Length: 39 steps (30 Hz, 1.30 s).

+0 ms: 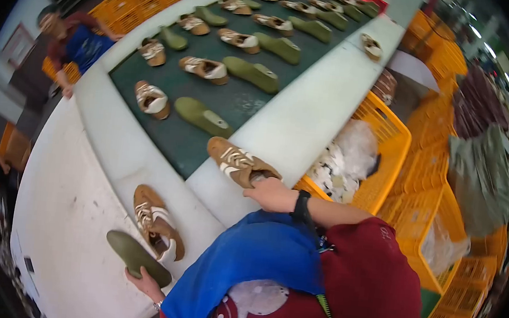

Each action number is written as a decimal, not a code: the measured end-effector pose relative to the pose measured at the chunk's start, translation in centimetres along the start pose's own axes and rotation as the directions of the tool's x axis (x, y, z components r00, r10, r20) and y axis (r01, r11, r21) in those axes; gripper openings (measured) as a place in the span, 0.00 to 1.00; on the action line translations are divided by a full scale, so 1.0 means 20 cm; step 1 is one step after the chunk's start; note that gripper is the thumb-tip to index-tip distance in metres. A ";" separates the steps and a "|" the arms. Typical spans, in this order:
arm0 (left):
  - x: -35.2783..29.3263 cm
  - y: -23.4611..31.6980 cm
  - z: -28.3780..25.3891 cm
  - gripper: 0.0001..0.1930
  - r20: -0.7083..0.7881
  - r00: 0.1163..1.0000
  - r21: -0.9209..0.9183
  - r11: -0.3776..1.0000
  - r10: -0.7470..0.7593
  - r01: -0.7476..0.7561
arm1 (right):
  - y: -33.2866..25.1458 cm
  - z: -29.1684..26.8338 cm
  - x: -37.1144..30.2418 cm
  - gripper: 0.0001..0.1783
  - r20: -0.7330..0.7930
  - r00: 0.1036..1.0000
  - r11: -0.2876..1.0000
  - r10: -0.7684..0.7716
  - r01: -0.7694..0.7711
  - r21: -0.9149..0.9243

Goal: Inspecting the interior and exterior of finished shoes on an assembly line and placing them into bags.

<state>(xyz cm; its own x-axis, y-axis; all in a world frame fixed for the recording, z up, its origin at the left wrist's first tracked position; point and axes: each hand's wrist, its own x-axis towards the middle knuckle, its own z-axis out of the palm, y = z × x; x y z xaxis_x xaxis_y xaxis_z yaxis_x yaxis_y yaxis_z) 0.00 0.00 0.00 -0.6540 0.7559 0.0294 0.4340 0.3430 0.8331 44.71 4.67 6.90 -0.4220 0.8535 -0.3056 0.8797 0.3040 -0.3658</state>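
My left hand (148, 285) grips the heel end of a green shoe last (134, 254), tilted over the curved white tabletop (73, 222). Right beside the last, a brown sneaker (151, 213) with cream stripes and laces rests on the white ledge. Toward the middle, my right hand (274, 194) is closed on the heel of a second brown sneaker (239, 162), its toe pointing to the far left. That sneaker is on the white side rail (305, 133); my fingers partly hide its opening. My right fingertips are hidden at the shoe's collar.
Brown sneakers and green lasts (202, 116) stand in rows on the green belt (185, 156). A single shoe (371, 47) sits farther up the rail. Yellow crates (397, 132) line the right side, one holding plastic bags and scraps. A co-worker in a blue apron (88, 47) stands at left.
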 end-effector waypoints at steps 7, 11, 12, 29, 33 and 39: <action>-0.04 0.07 0.00 0.28 -0.020 0.999 -0.021 0.999 0.025 -0.025 | 0.07 0.00 0.03 0.22 -0.018 0.992 0.991 -0.128 0.127 -0.032; -0.03 0.06 -0.01 0.27 -0.043 0.999 -0.030 0.999 0.018 -0.019 | 0.08 0.02 0.06 0.20 -0.067 0.976 0.978 -0.207 0.208 0.012; -0.03 0.08 -0.01 0.27 -0.049 0.999 -0.025 1.000 0.003 -0.004 | 0.09 0.03 0.06 0.21 -0.025 0.979 0.979 -0.203 0.203 0.013; -0.06 -0.01 -0.08 0.41 0.144 0.972 -0.438 0.869 -0.187 0.232 | 0.14 0.06 0.21 0.20 0.263 0.942 0.965 -0.207 0.241 -0.103; -0.04 -0.05 -0.04 0.40 0.098 0.975 -0.348 0.912 -0.197 0.219 | 0.40 0.28 0.31 0.20 0.273 0.952 0.973 -0.140 0.182 -0.138; -0.01 -0.12 -0.07 0.39 0.146 0.966 -0.507 0.822 -0.214 0.259 | 0.16 0.08 0.23 0.19 0.287 0.935 0.965 -0.208 0.244 -0.094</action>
<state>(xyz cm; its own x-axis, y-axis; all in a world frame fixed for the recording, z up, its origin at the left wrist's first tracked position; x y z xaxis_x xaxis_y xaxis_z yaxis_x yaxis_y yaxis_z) -1.68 -1.74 -1.28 -0.6341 0.7381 -0.2303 -0.1267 0.1945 0.9727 45.24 8.81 2.84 -0.6406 0.6132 -0.4621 0.7669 0.5410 -0.3452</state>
